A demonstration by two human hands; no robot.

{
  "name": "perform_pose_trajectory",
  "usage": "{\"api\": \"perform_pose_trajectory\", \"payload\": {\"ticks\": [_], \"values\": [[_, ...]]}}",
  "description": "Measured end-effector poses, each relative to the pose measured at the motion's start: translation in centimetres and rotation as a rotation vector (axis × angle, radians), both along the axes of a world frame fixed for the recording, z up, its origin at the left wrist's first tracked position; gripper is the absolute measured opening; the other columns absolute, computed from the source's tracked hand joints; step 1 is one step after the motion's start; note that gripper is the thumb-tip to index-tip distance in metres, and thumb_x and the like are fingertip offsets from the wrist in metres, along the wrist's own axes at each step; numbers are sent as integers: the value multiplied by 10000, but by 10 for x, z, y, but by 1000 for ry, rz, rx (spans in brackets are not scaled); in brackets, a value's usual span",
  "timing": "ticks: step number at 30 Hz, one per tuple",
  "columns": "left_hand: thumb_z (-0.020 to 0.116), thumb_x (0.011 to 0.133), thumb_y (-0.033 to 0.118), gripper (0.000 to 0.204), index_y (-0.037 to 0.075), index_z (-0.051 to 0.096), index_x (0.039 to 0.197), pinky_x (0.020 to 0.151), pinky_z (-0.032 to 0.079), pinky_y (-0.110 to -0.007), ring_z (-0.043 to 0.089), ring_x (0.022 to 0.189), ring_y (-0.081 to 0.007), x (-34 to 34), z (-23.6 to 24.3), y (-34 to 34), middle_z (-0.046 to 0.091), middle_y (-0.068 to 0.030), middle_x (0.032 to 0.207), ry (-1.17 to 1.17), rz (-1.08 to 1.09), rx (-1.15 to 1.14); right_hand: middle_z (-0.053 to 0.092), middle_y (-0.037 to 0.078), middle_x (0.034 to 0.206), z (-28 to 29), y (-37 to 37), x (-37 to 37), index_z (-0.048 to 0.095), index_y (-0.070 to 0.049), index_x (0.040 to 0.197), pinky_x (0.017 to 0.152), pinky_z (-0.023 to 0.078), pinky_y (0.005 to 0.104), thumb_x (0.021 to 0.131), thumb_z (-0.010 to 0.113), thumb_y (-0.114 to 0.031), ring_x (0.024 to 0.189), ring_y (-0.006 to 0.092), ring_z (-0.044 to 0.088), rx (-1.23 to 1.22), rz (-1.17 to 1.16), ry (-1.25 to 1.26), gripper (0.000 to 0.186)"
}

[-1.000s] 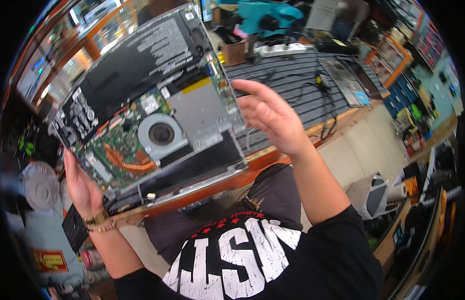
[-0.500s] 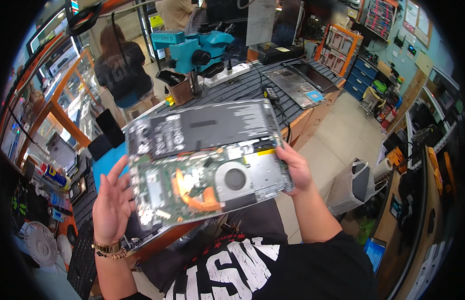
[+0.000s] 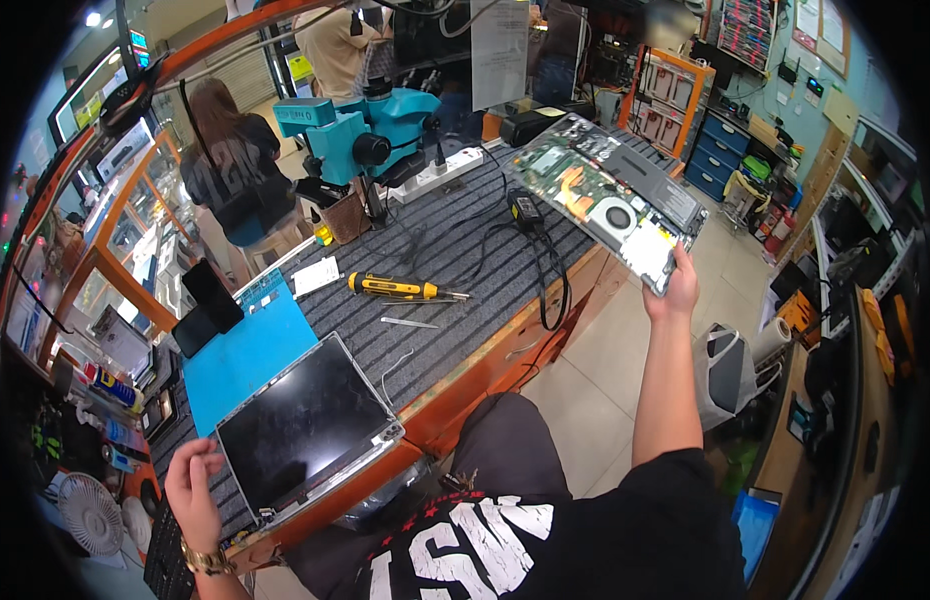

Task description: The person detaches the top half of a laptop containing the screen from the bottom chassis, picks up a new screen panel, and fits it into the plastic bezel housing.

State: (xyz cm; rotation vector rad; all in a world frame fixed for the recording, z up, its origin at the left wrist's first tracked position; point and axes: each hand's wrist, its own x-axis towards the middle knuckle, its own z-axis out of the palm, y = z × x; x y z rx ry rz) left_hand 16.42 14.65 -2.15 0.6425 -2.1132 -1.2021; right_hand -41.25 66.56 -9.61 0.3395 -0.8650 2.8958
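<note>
At the far right of the bench, my right hand (image 3: 673,288) grips the near corner of an opened laptop base (image 3: 649,250). Its bare inside faces up, with a green circuit board, a copper heat pipe, a round fan and a black battery. The base is held tilted over the bench edge. A detached laptop screen (image 3: 310,425) lies face up on the near left of the bench. Beside its left edge is my left hand (image 3: 192,487), fingers loosely bent and apart, holding nothing; whether a fingertip touches the screen frame is unclear.
A blue mat (image 3: 250,345) lies beyond the screen, with two dark phones (image 3: 213,300) at its left. On the striped bench are a yellow screwdriver (image 3: 395,288), a thin metal strip (image 3: 409,323), and a black power adapter (image 3: 525,208) with cable. A teal microscope (image 3: 355,135) stands behind.
The laptop base has gone from in front of me, near both hands, to the far right in my right hand alone. My left hand has dropped lower left, and the detached screen is now uncovered.
</note>
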Motion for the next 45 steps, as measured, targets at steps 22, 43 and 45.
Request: {"api": "perform_pose_trajectory", "payload": {"ticks": [22,43,45], "values": [[453,1174,303,465,-85,677,1301,1045,524,-484,685,1135,-387,30,-131,37,711,-264,1253,82,774,-611,668,167,1264,-61,-83,-193,526,-100,1383,838,628,675,1122,580,-233,1096,408,725,155,-127,-367,298],[342,1188,401,610,-65,736,1185,972,547,-481,682,1004,-355,24,-155,25,736,-231,1134,171,891,-538,603,-22,790,-67,55,-294,671,-113,1061,481,404,270,1057,653,-274,596,96,529,865,-347,-465,162],[340,1188,401,611,-62,737,1184,968,548,-476,680,995,-348,24,-155,25,735,-226,1128,173,914,-548,605,-34,834,-73,56,-312,677,-121,1106,515,420,270,1060,645,-266,640,86,535,753,-373,-475,155]]}}
